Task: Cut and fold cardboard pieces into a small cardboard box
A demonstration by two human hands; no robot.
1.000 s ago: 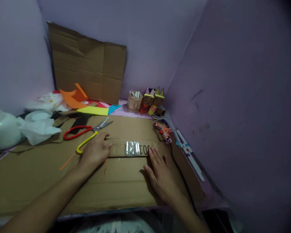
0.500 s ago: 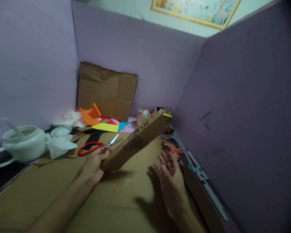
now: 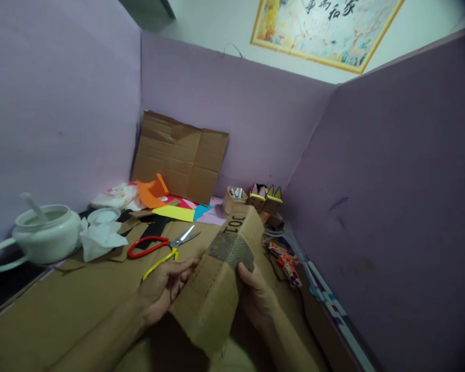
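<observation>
A folded piece of brown cardboard (image 3: pixel 217 289), with printed dark letters and a strip of grey-brown tape across it, is tilted up in front of me. My right hand (image 3: pixel 258 297) grips its right side, thumb on the face and fingers hidden behind. Along the left edge my left hand (image 3: pixel 168 287) holds it with curled fingers, their tips partly hidden. Just beyond my left hand lie scissors (image 3: pixel 155 245) with one red and one yellow handle, blades spread.
At left stand a white pot (image 3: pixel 48 235) and crumpled tissue (image 3: pixel 101 240). Colored paper (image 3: pixel 174 213), a small box of pens (image 3: pixel 234 199) and crown-like cardboard pieces (image 3: pixel 269 199) sit at the back. A cardboard sheet (image 3: pixel 182 155) leans on the purple wall. Patterned scraps (image 3: pixel 284 261) lie right.
The cardboard has come nearer and turned, showing its wide folded face. My right hand, open and apart before, now grips its right side. The camera view has shifted slightly.
</observation>
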